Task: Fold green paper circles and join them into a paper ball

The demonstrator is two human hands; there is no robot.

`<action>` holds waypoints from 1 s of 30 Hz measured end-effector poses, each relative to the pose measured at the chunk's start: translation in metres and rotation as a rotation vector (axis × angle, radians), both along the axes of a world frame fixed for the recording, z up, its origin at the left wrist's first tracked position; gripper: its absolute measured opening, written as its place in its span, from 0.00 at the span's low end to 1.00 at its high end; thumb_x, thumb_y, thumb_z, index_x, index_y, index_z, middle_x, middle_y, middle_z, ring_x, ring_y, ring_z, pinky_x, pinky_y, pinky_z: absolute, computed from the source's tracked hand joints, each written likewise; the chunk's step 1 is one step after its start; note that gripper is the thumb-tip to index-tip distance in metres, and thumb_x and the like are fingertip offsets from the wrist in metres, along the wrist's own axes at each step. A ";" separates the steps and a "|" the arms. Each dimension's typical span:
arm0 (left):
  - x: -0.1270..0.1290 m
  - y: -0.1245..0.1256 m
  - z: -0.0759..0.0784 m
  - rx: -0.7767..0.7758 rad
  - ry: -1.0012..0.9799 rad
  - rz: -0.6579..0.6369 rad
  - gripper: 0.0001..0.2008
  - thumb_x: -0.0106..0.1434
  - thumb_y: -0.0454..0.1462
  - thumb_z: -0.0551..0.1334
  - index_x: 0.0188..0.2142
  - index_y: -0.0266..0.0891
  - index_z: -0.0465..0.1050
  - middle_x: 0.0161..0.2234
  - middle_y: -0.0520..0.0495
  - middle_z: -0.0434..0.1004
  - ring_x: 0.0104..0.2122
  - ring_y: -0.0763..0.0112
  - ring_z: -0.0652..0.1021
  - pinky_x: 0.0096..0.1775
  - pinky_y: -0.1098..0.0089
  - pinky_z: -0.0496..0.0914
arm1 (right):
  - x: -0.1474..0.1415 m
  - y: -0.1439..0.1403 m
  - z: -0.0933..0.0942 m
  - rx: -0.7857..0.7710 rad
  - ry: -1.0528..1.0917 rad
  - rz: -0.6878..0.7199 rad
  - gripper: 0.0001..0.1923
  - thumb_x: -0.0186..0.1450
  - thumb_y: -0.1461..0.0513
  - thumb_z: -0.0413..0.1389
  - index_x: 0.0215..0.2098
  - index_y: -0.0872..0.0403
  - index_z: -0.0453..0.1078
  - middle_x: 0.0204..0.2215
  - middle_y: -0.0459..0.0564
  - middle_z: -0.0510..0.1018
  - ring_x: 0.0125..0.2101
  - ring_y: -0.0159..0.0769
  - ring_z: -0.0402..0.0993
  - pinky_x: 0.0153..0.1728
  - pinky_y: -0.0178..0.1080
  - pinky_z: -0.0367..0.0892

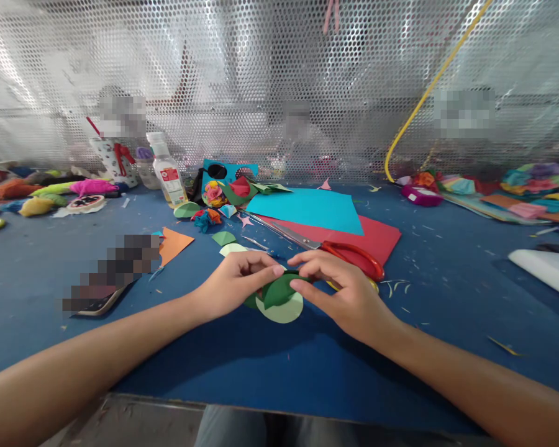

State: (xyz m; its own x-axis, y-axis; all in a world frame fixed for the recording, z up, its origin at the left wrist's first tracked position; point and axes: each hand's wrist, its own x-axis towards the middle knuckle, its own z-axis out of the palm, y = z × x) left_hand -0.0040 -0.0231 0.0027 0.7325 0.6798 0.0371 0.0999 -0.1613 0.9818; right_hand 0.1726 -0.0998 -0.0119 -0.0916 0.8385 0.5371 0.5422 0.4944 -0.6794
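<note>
Between my two hands is a folded dark green paper piece (pixel 279 290), pinched from both sides. My left hand (pixel 245 279) has its thumb and fingers closed on the left edge of it. On the right edge, my right hand (pixel 338 285) grips it between thumb and curled fingers. Just below lies a pale green paper circle (pixel 282 310) on the table, partly covered by the dark green piece. Beyond my right hand are red-handled scissors (pixel 349 254), their blades pointing away to the left. Further green paper pieces (pixel 224 238) lie past my left hand.
Blue (pixel 307 208) and red paper sheets (pixel 382 236) lie behind the scissors. A glue bottle (pixel 168 171) stands at the back left, near a patterned cup (pixel 114 161). A phone (pixel 107 304) and an orange paper scrap (pixel 174 245) are at left. Perforated metal sheeting (pixel 261 81) rises behind the table.
</note>
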 end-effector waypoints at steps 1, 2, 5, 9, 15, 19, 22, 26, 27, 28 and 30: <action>0.000 0.000 0.001 0.007 -0.004 0.003 0.12 0.56 0.43 0.60 0.31 0.34 0.72 0.21 0.52 0.71 0.21 0.79 0.70 0.23 0.78 0.62 | 0.000 0.000 0.000 -0.038 0.012 -0.004 0.04 0.60 0.61 0.54 0.28 0.53 0.65 0.34 0.50 0.74 0.35 0.35 0.71 0.34 0.36 0.69; -0.001 -0.001 0.001 -0.003 -0.015 -0.009 0.12 0.56 0.43 0.61 0.33 0.34 0.72 0.23 0.51 0.73 0.23 0.77 0.72 0.25 0.77 0.64 | 0.000 0.001 -0.001 -0.070 0.015 -0.008 0.05 0.60 0.60 0.53 0.29 0.53 0.65 0.32 0.49 0.74 0.32 0.33 0.71 0.31 0.34 0.69; -0.001 -0.002 -0.002 -0.043 -0.053 -0.068 0.14 0.52 0.39 0.65 0.38 0.35 0.71 0.30 0.47 0.77 0.29 0.72 0.75 0.31 0.73 0.68 | -0.001 0.001 0.000 -0.114 0.000 -0.031 0.06 0.61 0.59 0.53 0.29 0.54 0.65 0.24 0.45 0.72 0.24 0.30 0.68 0.25 0.31 0.67; -0.001 -0.003 -0.007 -0.013 -0.039 -0.063 0.13 0.53 0.38 0.64 0.38 0.36 0.71 0.30 0.47 0.78 0.29 0.71 0.76 0.32 0.72 0.69 | -0.002 0.000 0.000 -0.114 0.005 -0.054 0.05 0.60 0.60 0.54 0.29 0.54 0.65 0.22 0.43 0.70 0.22 0.28 0.66 0.22 0.30 0.65; -0.001 -0.004 -0.006 -0.016 -0.020 -0.071 0.10 0.55 0.37 0.62 0.37 0.36 0.70 0.28 0.48 0.77 0.29 0.72 0.76 0.31 0.73 0.67 | -0.003 0.002 -0.001 -0.110 0.062 -0.050 0.04 0.59 0.62 0.55 0.31 0.54 0.64 0.23 0.43 0.71 0.25 0.29 0.69 0.26 0.31 0.67; -0.001 -0.005 -0.007 -0.023 -0.012 -0.085 0.10 0.56 0.38 0.61 0.38 0.35 0.70 0.28 0.48 0.77 0.28 0.71 0.75 0.31 0.73 0.66 | -0.003 0.002 -0.002 -0.113 0.098 -0.012 0.06 0.59 0.63 0.55 0.35 0.53 0.65 0.28 0.45 0.74 0.29 0.30 0.72 0.30 0.31 0.69; -0.001 -0.004 -0.007 -0.015 0.001 -0.092 0.11 0.57 0.38 0.60 0.39 0.35 0.69 0.27 0.48 0.77 0.27 0.72 0.74 0.29 0.74 0.65 | -0.003 0.002 -0.003 -0.131 0.094 0.002 0.05 0.59 0.63 0.54 0.35 0.54 0.66 0.28 0.45 0.75 0.29 0.30 0.73 0.29 0.31 0.69; -0.001 -0.005 -0.005 0.001 0.020 -0.078 0.11 0.58 0.39 0.59 0.39 0.35 0.69 0.24 0.50 0.75 0.23 0.77 0.71 0.26 0.77 0.62 | -0.003 0.002 -0.003 -0.141 0.096 0.009 0.04 0.60 0.63 0.54 0.35 0.54 0.66 0.28 0.45 0.75 0.29 0.30 0.73 0.29 0.31 0.69; -0.001 -0.005 -0.004 0.007 0.023 -0.073 0.11 0.58 0.39 0.59 0.38 0.35 0.70 0.24 0.51 0.74 0.23 0.78 0.70 0.25 0.77 0.61 | -0.002 0.001 -0.003 -0.144 0.100 0.011 0.04 0.60 0.63 0.54 0.35 0.54 0.66 0.28 0.45 0.75 0.30 0.30 0.73 0.30 0.31 0.69; -0.001 -0.005 -0.004 0.009 0.024 -0.071 0.11 0.57 0.39 0.60 0.38 0.35 0.70 0.23 0.51 0.73 0.22 0.78 0.69 0.24 0.77 0.60 | -0.002 0.001 -0.003 -0.149 0.105 0.012 0.04 0.60 0.63 0.54 0.35 0.54 0.66 0.28 0.45 0.75 0.30 0.30 0.73 0.30 0.31 0.69; -0.001 -0.006 -0.004 0.000 0.026 -0.084 0.13 0.56 0.40 0.61 0.39 0.35 0.69 0.22 0.53 0.71 0.22 0.78 0.68 0.24 0.77 0.59 | -0.002 0.000 -0.003 -0.166 0.112 0.008 0.04 0.60 0.63 0.54 0.35 0.53 0.66 0.29 0.45 0.75 0.31 0.30 0.73 0.30 0.31 0.69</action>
State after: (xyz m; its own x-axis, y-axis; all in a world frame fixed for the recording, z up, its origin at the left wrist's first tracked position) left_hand -0.0053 -0.0287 -0.0012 0.7879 0.6155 0.0172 0.1115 -0.1701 0.9791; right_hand 0.1706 -0.0994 -0.0146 -0.0456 0.9159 0.3987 0.4552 0.3743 -0.8079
